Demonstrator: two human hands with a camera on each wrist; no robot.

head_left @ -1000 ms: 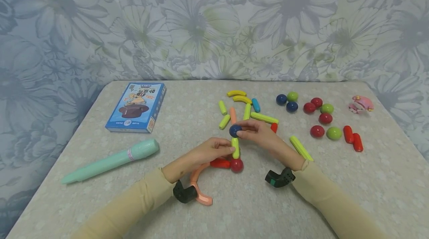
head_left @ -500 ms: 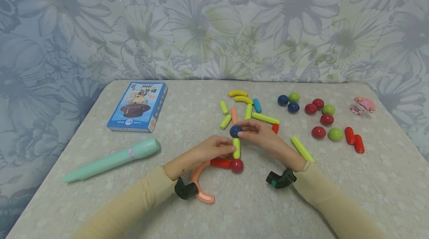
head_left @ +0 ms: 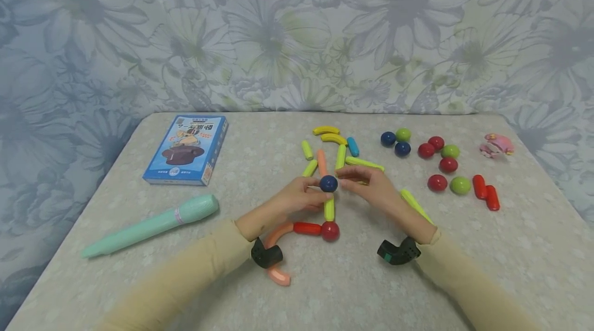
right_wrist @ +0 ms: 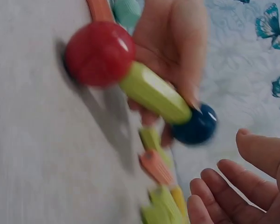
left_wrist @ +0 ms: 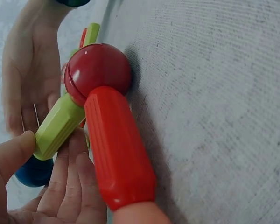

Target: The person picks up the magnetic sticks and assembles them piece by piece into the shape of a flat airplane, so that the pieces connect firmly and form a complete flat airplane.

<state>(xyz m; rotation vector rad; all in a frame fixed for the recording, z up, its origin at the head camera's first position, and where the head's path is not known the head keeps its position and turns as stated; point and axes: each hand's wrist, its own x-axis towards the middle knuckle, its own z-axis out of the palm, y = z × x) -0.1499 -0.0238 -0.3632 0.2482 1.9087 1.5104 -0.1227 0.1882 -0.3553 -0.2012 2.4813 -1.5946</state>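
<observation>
A dark blue ball (head_left: 328,183) sits at the far end of a lime green stick (head_left: 329,210), whose near end joins a red ball (head_left: 330,231). A red stick (head_left: 307,228) and a curved peach piece (head_left: 277,275) run on from that ball to the left. My left hand (head_left: 300,198) pinches the green stick just below the blue ball, thumb on one side, as the left wrist view shows. Apart from the blue ball, on its right, is my right hand (head_left: 371,184); its fingers (right_wrist: 219,186) are relaxed and hold nothing.
Loose sticks and yellow curved pieces (head_left: 334,138) lie beyond the hands. Further right are several balls (head_left: 437,182), two red sticks (head_left: 493,198) and a pink figure (head_left: 498,144). On the left lie a blue box (head_left: 184,149) and a mint green pen-shaped case (head_left: 153,225).
My right hand has let go of the blue ball and drawn back to the right. My left hand has shifted up the green stick towards the blue ball.
</observation>
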